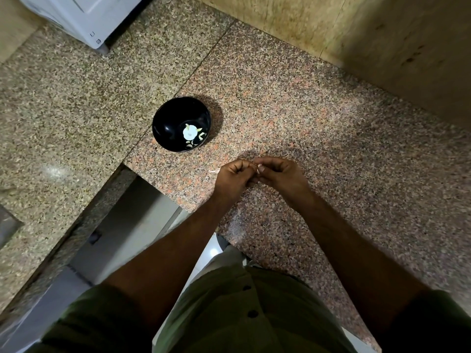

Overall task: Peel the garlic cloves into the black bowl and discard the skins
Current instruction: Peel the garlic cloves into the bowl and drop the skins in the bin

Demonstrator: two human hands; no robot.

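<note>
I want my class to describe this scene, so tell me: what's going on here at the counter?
A person stands at a granite counter, peeling garlic. Both hands, the left hand and right hand, meet just above the counter and pinch a small pale clove between their fingertips. A black bowl sits further back to the left, holding a garlic bulb and a few loose cloves. A pale scrap lies by the left hand.

tabletop [318, 103]: speckled pink-brown granite, seam running diagonally | wall [369, 29]: mottled yellow-tan, top right | floor [51, 93]: beige speckled stone, bright glare patch at left | white appliance [84, 14]: top left corner, standing on the floor | light: from overhead, soft shadows
</note>
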